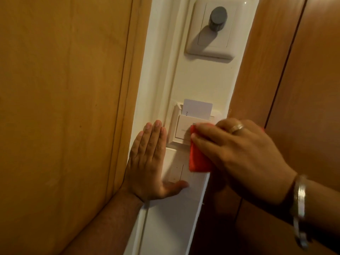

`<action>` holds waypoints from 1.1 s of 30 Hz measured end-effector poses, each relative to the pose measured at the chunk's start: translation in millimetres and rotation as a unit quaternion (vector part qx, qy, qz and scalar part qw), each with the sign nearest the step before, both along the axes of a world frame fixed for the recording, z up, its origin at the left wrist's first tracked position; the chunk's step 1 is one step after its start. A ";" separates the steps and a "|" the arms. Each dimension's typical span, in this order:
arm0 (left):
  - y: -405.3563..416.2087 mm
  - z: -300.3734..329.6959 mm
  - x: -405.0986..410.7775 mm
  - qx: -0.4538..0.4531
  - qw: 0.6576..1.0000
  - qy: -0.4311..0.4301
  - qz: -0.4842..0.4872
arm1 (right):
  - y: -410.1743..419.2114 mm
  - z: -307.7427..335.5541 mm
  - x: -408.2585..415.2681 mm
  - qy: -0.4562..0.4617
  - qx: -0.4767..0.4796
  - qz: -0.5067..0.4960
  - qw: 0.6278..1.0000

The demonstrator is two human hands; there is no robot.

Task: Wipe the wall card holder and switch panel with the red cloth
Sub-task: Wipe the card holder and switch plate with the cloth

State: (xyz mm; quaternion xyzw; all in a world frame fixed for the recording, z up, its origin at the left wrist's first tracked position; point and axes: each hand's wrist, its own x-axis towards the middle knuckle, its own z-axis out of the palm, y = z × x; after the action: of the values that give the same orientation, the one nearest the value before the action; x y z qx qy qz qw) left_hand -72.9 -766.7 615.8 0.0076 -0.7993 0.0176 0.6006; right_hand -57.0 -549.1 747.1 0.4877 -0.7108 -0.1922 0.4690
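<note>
A white card holder (184, 128) is fixed to a narrow white wall strip, with a pale card (197, 106) standing in its slot. Below it sits the white switch panel (176, 169), partly covered. My right hand (237, 153) presses a folded red cloth (199, 159) against the holder's lower right face and the panel's top. My left hand (148, 162) lies flat on the wall to the left, fingers together, its thumb resting across the switch panel's lower part.
A second white plate with a grey round knob (218, 18) is mounted higher on the strip. Wooden panels flank the strip on the left (64, 107) and right (303, 80). A metal bangle circles my right wrist (299, 205).
</note>
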 end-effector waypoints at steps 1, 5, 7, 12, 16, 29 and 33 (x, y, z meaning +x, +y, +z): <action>0.5 -0.3 0.3 0.001 1.000 0.000 0.000 | 1.5 -7.0 -0.7 -0.004 0.025 0.002 1.000; 1.3 0.9 1.9 0.004 1.000 -0.004 0.001 | 13.3 -17.0 -0.8 -0.017 0.034 0.006 0.999; 2.3 2.1 3.8 0.005 1.000 -0.004 -0.002 | 3.0 -15.4 2.0 -0.016 0.023 0.016 0.999; 3.6 2.5 5.5 0.004 1.000 -0.017 0.006 | -6.4 -20.8 5.7 -0.026 0.023 0.008 0.999; 2.3 2.4 4.9 0.004 1.000 -0.011 0.010 | 5.0 -17.7 2.9 -0.019 0.019 -0.008 1.000; 2.8 2.4 4.4 -0.004 1.000 -0.007 0.014 | -13.3 -15.0 11.5 -0.043 0.039 -0.043 0.997; 4.5 3.4 5.2 0.000 1.000 -0.011 0.017 | -22.6 -17.9 17.2 -0.046 0.028 -0.053 0.997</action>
State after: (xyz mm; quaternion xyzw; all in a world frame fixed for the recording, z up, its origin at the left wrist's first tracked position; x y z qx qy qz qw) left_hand -67.7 -762.2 619.2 0.0205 -0.8054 0.0278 0.5917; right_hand -39.8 -571.8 729.2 0.4706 -0.7509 -0.2140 0.4110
